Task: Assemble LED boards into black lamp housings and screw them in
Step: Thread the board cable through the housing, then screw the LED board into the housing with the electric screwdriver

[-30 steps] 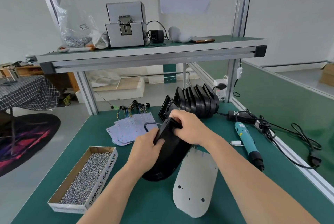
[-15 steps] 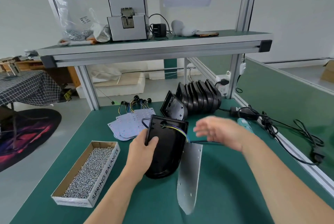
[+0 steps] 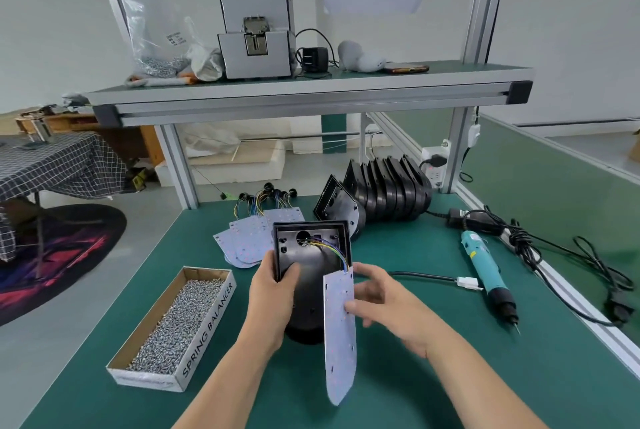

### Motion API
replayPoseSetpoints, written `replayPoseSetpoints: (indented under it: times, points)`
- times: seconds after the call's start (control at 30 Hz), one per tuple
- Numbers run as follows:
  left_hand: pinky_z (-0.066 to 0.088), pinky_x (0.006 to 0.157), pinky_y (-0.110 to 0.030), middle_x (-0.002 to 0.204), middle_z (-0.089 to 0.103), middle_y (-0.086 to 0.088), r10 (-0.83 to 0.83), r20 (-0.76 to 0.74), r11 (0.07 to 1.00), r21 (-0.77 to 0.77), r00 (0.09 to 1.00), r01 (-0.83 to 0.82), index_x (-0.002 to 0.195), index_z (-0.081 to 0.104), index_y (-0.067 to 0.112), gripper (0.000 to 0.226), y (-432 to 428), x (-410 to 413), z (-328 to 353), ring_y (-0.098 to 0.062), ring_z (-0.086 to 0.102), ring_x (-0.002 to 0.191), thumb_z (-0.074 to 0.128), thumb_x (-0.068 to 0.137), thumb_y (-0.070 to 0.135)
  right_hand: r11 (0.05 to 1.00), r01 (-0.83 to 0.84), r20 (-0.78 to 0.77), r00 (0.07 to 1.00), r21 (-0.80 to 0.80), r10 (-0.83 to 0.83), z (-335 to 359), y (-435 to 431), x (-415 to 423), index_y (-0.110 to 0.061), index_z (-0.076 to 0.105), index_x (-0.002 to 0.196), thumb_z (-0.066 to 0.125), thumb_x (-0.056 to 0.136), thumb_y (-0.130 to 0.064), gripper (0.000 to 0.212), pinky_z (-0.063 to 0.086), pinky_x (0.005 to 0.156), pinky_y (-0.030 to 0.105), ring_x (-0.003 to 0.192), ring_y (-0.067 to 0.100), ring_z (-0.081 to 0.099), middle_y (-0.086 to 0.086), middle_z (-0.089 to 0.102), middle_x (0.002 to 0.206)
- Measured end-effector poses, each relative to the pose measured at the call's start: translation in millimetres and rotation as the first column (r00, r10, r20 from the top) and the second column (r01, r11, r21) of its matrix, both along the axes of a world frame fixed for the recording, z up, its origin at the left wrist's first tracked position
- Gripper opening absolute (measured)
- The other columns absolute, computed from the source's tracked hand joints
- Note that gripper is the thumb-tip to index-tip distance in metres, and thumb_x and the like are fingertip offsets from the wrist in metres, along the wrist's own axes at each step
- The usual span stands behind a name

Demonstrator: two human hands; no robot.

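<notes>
Left grip (image 3: 273, 293) closed round the left wall of the black lamp housing (image 3: 311, 255), thumb hooked over the rim into the open shell, fingers behind. Right grip (image 3: 384, 307) half curled, thumb and fingertips pinching the LED board (image 3: 341, 342) along its right edge. Board up on its long edge at the housing's right side, rounded end toward the near bench edge, square end joined by coloured wires (image 3: 332, 250) to a hole in the housing's far wall. Housing lying open side up on the green bench (image 3: 450, 376), square end away.

Just left, a cardboard box (image 3: 207, 331) marked SPRING BALANCER, filled with small silver screws (image 3: 176, 321). Beyond the housing, a fanned pile of spare LED boards (image 3: 249, 234) with wired leads. To the right of it, a row of empty housings (image 3: 391, 193) standing on edge, one leaning at the front. Further right, a teal electric screwdriver (image 3: 485, 265) lying flat. Above, on the shelf (image 3: 311, 92), a grey screw feeder (image 3: 256, 47) and a clear plastic bag (image 3: 162, 44), its contents hard to make out.
</notes>
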State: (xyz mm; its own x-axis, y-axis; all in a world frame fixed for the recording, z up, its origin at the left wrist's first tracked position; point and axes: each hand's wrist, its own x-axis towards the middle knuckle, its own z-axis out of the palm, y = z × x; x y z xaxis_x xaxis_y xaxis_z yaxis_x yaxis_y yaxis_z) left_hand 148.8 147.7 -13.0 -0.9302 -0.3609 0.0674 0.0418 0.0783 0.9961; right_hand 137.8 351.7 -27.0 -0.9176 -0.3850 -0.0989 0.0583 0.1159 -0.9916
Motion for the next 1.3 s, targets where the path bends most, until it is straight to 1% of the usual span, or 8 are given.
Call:
replayPoseSetpoints:
  times: [0.33,0.4,0.57,0.67,0.83,1.0,1.13,1.3]
  points:
    - [0.052,0.084,-0.032,0.104,0.073,0.015,0.001,-0.061,0.999,0.032,0.998,0.001,0.116,0.056,0.044,0.042,-1.2,1.6,-2.1,-0.007,0.068,0.095,0.058,0.096,0.007,0.927,0.27,-0.471,0.873,0.26,-0.122,19.3,-12.1,2.6,-0.051,0.051,0.127,0.078,0.082,-0.016,0.063,0.045,0.068,0.016,0.073,0.003,0.057,-0.007,0.063,0.081]
    - [0.051,0.074,-0.034,0.097,0.073,0.018,0.003,-0.064,1.0,0.022,0.998,-0.002,0.12,0.045,0.056,0.054,-4.3,2.4,-4.3,-0.012,0.068,0.084,0.057,0.096,0.008,0.938,0.276,-0.497,0.856,0.208,-0.142,27.3,-8.6,2.2,-0.051,0.059,0.109,0.075,0.082,-0.008,0.053,0.049,0.067,0.021,0.064,0.004,0.055,-0.007,0.063,0.076]
    - [0.048,0.074,-0.017,0.094,0.065,0.043,-0.104,-0.088,0.995,0.003,0.991,0.104,0.141,0.025,0.066,0.054,-2.5,11.9,-3.5,0.019,0.061,0.086,0.05,0.103,0.038,0.983,0.159,-0.342,0.922,-0.09,-0.18,39.0,-9.1,0.7,-0.051,0.055,0.131,0.066,0.092,-0.002,0.063,0.055,0.066,0.025,0.065,0.014,0.061,0.005,0.056,0.076]
    - [0.041,0.094,-0.018,0.139,0.051,0.029,-0.178,-0.093,0.984,-0.017,0.98,0.177,0.147,0.031,0.052,0.046,3.7,16.3,-3.8,0.006,0.049,0.126,0.039,0.102,0.056,0.957,0.24,-0.368,0.885,-0.166,-0.286,43.3,-25.4,-0.6,-0.043,0.065,0.121,0.064,0.092,0.0,0.052,0.057,0.07,0.033,0.067,0.016,0.062,0.001,0.061,0.077]
    - [0.037,0.114,-0.032,0.143,0.055,0.018,-0.176,-0.142,0.963,0.181,0.974,0.2,0.146,0.045,0.038,0.056,-1.8,20.2,-0.6,-0.002,0.049,0.134,0.043,0.094,0.057,0.927,0.354,-0.526,0.769,-0.121,-0.362,43.7,-29.4,-1.3,-0.044,0.066,0.117,0.065,0.09,-0.002,0.051,0.049,0.063,0.015,0.057,0.013,0.063,0.003,0.061,0.075]
    - [0.056,0.091,-0.036,0.121,0.072,0.0,-0.2,-0.141,0.948,0.221,0.969,0.228,0.118,0.065,0.034,0.037,1.3,21.3,1.6,-0.021,0.068,0.112,0.075,0.084,0.04,0.888,0.459,-0.709,0.633,0.019,-0.312,37.7,-37.9,2.5,-0.033,0.067,0.125,0.075,0.085,-0.009,0.047,0.036,0.084,0.006,0.099,0.001,0.052,-0.02,0.062,0.096]
    - [0.059,0.084,-0.033,0.121,0.072,-0.005,-0.27,-0.138,0.906,0.3,0.953,0.3,0.118,0.063,0.033,0.043,-1.9,20.0,5.2,-0.025,0.069,0.109,0.078,0.079,0.02,0.881,0.472,-0.792,0.552,0.039,-0.26,37.0,-33.5,0.7,-0.027,0.068,0.124,0.08,0.081,-0.008,0.048,0.036,0.089,0.009,0.102,0.002,0.049,-0.009,0.048,0.109]
    - [0.059,0.083,-0.038,0.121,0.071,-0.01,-0.376,-0.099,0.848,0.365,0.921,0.386,0.116,0.064,0.031,0.043,-6.0,21.8,8.2,-0.03,0.07,0.108,0.077,0.078,0.016,0.897,0.29,-0.342,0.849,-0.334,-0.402,42.9,-16.9,-15.0,-0.046,0.058,0.127,0.05,0.097,-0.004,0.052,0.047,0.063,0.017,0.071,0.01,0.055,-0.016,0.059,0.13]
